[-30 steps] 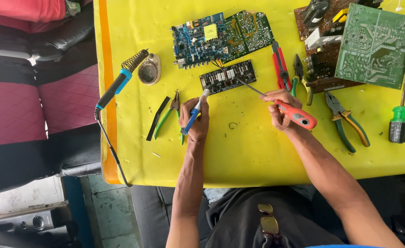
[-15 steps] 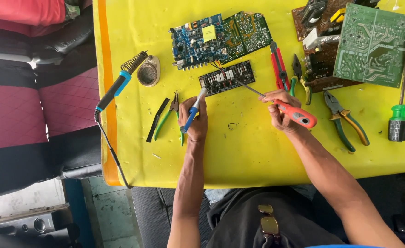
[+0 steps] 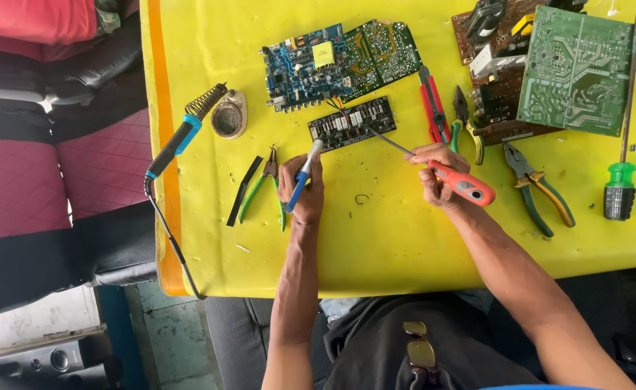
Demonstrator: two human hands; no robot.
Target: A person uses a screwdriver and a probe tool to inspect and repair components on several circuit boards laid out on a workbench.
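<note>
Left hand (image 3: pixel 302 189) grips a blue pen-like tool (image 3: pixel 305 175), right hand (image 3: pixel 436 173) an orange-handled screwdriver (image 3: pixel 444 175), both at a small black board (image 3: pixel 352 123).

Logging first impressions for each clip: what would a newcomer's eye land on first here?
The bright yellow table, strewn with circuit boards and pliers. At its middle, the left hand holds a blue-handled tool and the right hand an orange-handled screwdriver, both tips at the small dark board. A soldering iron lies at the table's left edge.

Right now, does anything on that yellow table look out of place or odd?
Mostly a tidy workbench. The soldering iron lies off its coil stand, its cord hanging over the table edge, and a small curl of wire lies loose between the hands.
</note>
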